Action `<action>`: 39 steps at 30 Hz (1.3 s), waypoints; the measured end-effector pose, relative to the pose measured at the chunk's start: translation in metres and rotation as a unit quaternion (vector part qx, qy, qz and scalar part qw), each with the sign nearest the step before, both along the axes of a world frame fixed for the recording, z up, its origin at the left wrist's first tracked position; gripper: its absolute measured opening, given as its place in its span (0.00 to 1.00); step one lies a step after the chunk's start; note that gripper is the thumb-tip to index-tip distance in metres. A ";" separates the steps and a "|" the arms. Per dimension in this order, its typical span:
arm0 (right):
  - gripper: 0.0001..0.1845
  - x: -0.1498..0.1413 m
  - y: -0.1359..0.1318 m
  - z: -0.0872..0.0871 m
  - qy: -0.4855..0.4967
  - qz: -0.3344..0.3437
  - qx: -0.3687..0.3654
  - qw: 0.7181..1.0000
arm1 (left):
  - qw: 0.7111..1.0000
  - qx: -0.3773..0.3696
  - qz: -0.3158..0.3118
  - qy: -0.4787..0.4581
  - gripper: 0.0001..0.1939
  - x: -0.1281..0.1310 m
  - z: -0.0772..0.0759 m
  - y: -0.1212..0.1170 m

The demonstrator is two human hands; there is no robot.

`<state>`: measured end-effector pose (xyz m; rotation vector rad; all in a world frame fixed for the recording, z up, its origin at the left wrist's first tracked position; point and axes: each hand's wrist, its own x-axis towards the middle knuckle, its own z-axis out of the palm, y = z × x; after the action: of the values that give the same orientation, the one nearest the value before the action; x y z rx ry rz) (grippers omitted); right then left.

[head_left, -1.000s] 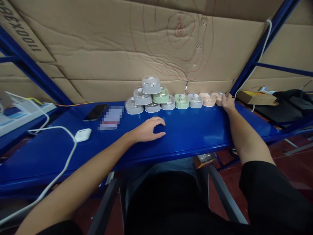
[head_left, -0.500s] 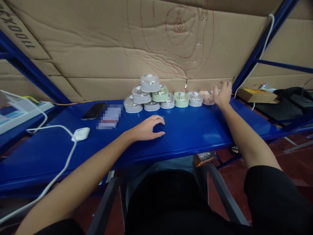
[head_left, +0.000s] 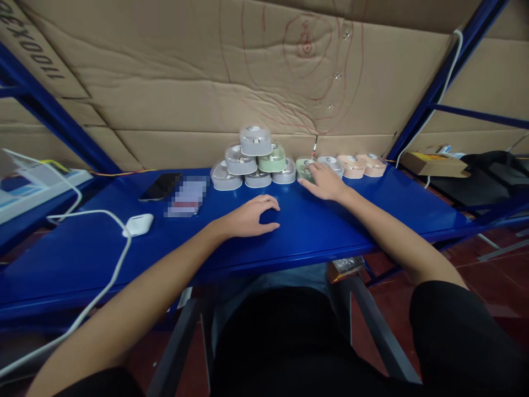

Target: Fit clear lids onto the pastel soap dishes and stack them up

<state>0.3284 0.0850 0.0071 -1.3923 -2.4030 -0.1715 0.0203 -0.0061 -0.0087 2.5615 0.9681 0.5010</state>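
Ok so I've just been swinging the right hand point(head_left: 324, 182) off the rightmost peach rounded plastic case point(head_left: 375, 166). Now it's covering part of the pale-green rounded plastic case point(head_left: 303, 167) on the blue metal counter point(head_left: 309, 223); can't tell if it's pinching. Left hand point(head_left: 249, 218)'s sitting empty, fingers loosely spread.

One head-worn camera, facing forward and down

The view looks from above the person's black-clothed torso point(head_left: 285, 342), which looms nearest at the bottom edge, out across a long, flat, glossy blue tabletop point(head_left: 314, 231) to an upright, creased brown cardboard wall point(head_left: 165, 71) behind it; the bare left hand point(head_left: 248, 218) and bare right hand point(head_left: 325, 182) sit near mid-frame
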 end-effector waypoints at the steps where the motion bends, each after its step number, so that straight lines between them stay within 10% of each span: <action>1: 0.38 0.001 -0.006 0.005 0.008 -0.006 0.009 1.000 | 1.000 0.001 -0.001 -0.001 0.23 0.000 0.000 0.000; 8: 0.34 0.007 -0.026 0.028 0.108 -0.116 0.083 0.984 | 1.000 0.002 0.003 -0.007 0.23 -0.001 0.000 0.000; 13: 0.46 0.011 -0.028 0.029 0.029 -0.179 -0.075 0.980 | 1.000 -0.005 0.015 -0.008 0.27 0.001 0.002 -0.002; 23: 0.39 -0.008 -0.039 0.021 0.206 0.229 -0.144 0.940 | 0.993 -0.054 0.083 -0.063 0.68 0.002 -0.009 -0.002; 30: 0.55 -0.006 -0.058 0.028 0.043 0.217 -0.153 0.963 | 0.993 -0.053 0.069 -0.080 0.68 0.003 -0.010 0.000; 39: 0.57 -0.020 -0.067 0.022 0.104 0.330 -0.140 0.928 | 0.990 -0.077 0.046 -0.108 0.67 0.004 -0.009 -0.001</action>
<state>0.3080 0.0180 0.0296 -0.5800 -2.6226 0.4804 0.0238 -0.0067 -0.0177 2.2801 1.0092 0.6854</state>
